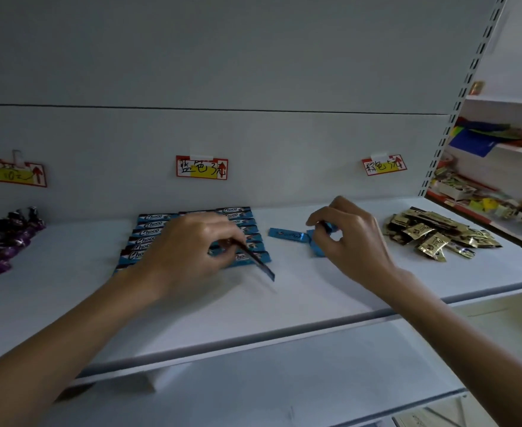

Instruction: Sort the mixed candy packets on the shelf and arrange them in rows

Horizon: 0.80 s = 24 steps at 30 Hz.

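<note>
Blue Choco packets (pixel 148 232) lie in neat rows at the middle of the white shelf (pixel 284 297). My left hand (pixel 188 251) rests over these rows and pinches one blue packet (pixel 258 259), which sticks out tilted toward the front right. To the right, my right hand (pixel 349 238) pinches another blue packet (pixel 327 226) just above the shelf. Two loose blue packets (pixel 287 235) lie beside and under that hand. A heap of gold packets (pixel 435 234) sits at the right, and a heap of purple candies (pixel 3 241) at the left.
Three red-and-yellow labels are taped to the back panel, one over each group: left (pixel 13 174), middle (pixel 202 168), right (pixel 383 164). A perforated shelf upright (pixel 457 112) bounds the right side. Beyond it, other shelves hold colourful goods (pixel 484 198). A lower shelf (pixel 253 380) lies below.
</note>
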Motion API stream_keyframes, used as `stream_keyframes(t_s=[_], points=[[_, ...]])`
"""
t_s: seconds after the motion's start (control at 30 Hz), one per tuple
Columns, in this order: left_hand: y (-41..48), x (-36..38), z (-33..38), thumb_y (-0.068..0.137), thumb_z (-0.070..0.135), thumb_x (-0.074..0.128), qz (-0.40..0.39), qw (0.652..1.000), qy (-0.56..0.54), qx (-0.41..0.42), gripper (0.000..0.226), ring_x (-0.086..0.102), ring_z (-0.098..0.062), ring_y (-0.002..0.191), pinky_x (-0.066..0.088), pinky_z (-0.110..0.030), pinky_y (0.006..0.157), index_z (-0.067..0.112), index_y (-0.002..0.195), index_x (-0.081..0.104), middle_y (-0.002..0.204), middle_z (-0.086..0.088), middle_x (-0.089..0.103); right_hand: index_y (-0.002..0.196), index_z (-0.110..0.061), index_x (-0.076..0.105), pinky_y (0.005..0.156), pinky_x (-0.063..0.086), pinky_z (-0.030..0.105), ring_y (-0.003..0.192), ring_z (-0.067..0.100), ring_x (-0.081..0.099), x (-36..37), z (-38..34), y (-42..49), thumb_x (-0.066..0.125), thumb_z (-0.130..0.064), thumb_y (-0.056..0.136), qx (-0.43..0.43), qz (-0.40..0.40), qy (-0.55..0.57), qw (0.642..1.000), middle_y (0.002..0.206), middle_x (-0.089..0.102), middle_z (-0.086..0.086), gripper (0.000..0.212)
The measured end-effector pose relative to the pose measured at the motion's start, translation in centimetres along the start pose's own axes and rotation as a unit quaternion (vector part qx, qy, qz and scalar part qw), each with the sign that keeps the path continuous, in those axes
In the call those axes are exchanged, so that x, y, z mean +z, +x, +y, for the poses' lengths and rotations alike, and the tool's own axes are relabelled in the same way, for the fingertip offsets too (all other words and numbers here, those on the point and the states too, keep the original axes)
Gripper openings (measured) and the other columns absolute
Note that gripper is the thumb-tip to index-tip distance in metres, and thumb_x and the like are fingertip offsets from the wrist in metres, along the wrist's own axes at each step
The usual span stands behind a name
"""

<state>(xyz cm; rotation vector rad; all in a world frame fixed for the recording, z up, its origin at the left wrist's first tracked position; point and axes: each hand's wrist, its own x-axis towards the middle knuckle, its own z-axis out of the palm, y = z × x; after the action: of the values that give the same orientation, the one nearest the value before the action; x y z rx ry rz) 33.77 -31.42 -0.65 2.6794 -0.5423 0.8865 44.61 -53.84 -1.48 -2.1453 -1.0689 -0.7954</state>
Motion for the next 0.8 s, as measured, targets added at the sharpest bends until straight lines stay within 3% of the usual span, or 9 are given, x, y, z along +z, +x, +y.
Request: stream_keyframes(t_s=[0.13, 0.2, 0.27, 0.37, 0.43, 0.53, 0.8], points=[[-3.9, -1.8, -1.2, 0.080, 0.024, 0.050, -0.008, 0.996, 0.082, 0.017, 0.024, 0.056, -0.008, 0.073, 0.045, -0.021, 0.068, 0.015, 0.081, 0.073, 0.077, 0.004, 0.069, 0.118, -0.009, 0.054, 0.065, 0.053, 0.030, 0.070, 0.016, 0.057, 1.4, -3.3, 0.4, 0.060, -0.010, 0.085, -0.031, -0.113, 0.027, 0.993, 0.090, 0.053, -0.007, 0.033], [-5.5, -2.3, -1.6, 0.081, 0.024, 0.050, -0.023, 0.992, 0.124, 0.025, 0.024, 0.060, -0.015, 0.071, 0.049, -0.029, 0.063, 0.015, 0.082, 0.073, 0.078, 0.003, 0.068, 0.112, -0.012, 0.054, 0.063, 0.053, 0.033, 0.071, 0.018, 0.060, 2.0, -4.4, 0.1, 0.061, -0.016, 0.085, -0.066, -0.149, 0.025, 0.986, 0.091, 0.061, -0.004, 0.028], [-6.6, -2.5, -1.7, 0.082, 0.025, 0.051, -0.048, 0.988, 0.143, 0.035, 0.022, 0.059, -0.017, 0.070, 0.047, -0.030, 0.063, 0.017, 0.083, 0.071, 0.078, 0.003, 0.066, 0.094, -0.014, 0.062, 0.058, 0.049, 0.027, 0.068, 0.013, 0.058, 2.4, -5.0, -0.2, 0.065, -0.024, 0.081, -0.114, -0.177, 0.027, 0.977, 0.085, 0.063, -0.003, 0.017], [-7.4, -3.0, -1.6, 0.077, 0.035, 0.052, -0.087, 0.990, 0.112, 0.005, 0.024, 0.054, -0.008, 0.076, 0.041, -0.021, 0.069, 0.022, 0.086, 0.071, 0.083, 0.008, 0.066, 0.089, -0.023, 0.068, 0.066, 0.044, 0.016, 0.074, 0.001, 0.054, 2.5, -5.4, -0.4, 0.062, -0.047, 0.081, -0.087, -0.266, 0.054, 0.958, 0.085, 0.059, -0.015, 0.026], [-7.4, -3.2, -1.4, 0.076, 0.042, 0.052, -0.069, 0.995, 0.060, -0.029, 0.030, 0.052, -0.001, 0.081, 0.041, -0.016, 0.072, 0.024, 0.089, 0.072, 0.086, 0.013, 0.066, 0.090, -0.023, 0.070, 0.065, 0.043, 0.011, 0.076, -0.001, 0.055, 2.3, -5.2, -0.4, 0.060, -0.045, 0.083, -0.068, -0.272, 0.093, 0.955, 0.084, 0.058, -0.018, 0.025], [-7.0, -2.9, -1.2, 0.076, 0.048, 0.054, -0.057, 0.997, 0.004, -0.049, 0.033, 0.053, 0.001, 0.085, 0.042, -0.016, 0.074, 0.026, 0.093, 0.071, 0.090, 0.016, 0.065, 0.093, -0.022, 0.070, 0.065, 0.042, 0.009, 0.082, -0.004, 0.054, 2.1, -4.2, -0.3, 0.067, -0.025, 0.083, -0.049, -0.252, 0.095, 0.962, 0.087, 0.059, -0.018, 0.011], [-6.5, -1.9, -1.0, 0.076, 0.053, 0.049, -0.109, 0.992, -0.013, -0.061, 0.034, 0.051, 0.001, 0.083, 0.037, -0.007, 0.068, 0.030, 0.089, 0.069, 0.083, 0.019, 0.062, 0.094, -0.026, 0.070, 0.069, 0.038, 0.003, 0.086, -0.009, 0.051, 2.3, -4.0, -0.7, 0.068, -0.022, 0.081, -0.020, -0.273, 0.087, 0.958, 0.091, 0.059, -0.019, 0.013]])
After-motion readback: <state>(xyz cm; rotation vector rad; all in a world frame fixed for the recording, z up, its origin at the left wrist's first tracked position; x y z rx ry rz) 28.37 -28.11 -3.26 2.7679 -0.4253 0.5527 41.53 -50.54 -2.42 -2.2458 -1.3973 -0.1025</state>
